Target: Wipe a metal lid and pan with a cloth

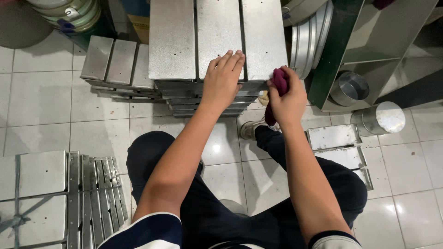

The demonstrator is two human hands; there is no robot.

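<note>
A tall stack of silver metal baking trays (184,41) stands on the tiled floor in front of me. My left hand (222,78) rests flat on the top tray near its front edge, fingers spread a little. My right hand (287,96) grips a dark red cloth (278,82) and presses it against the front right corner of the stack. The cloth's tail hangs down below my fist. My knees in dark trousers are below both arms.
A lower stack of similar trays (117,62) sits to the left. More trays (60,193) lie at lower left and small ones (337,138) at right. Round metal tins (378,117) and a green shelf frame (337,50) stand at right.
</note>
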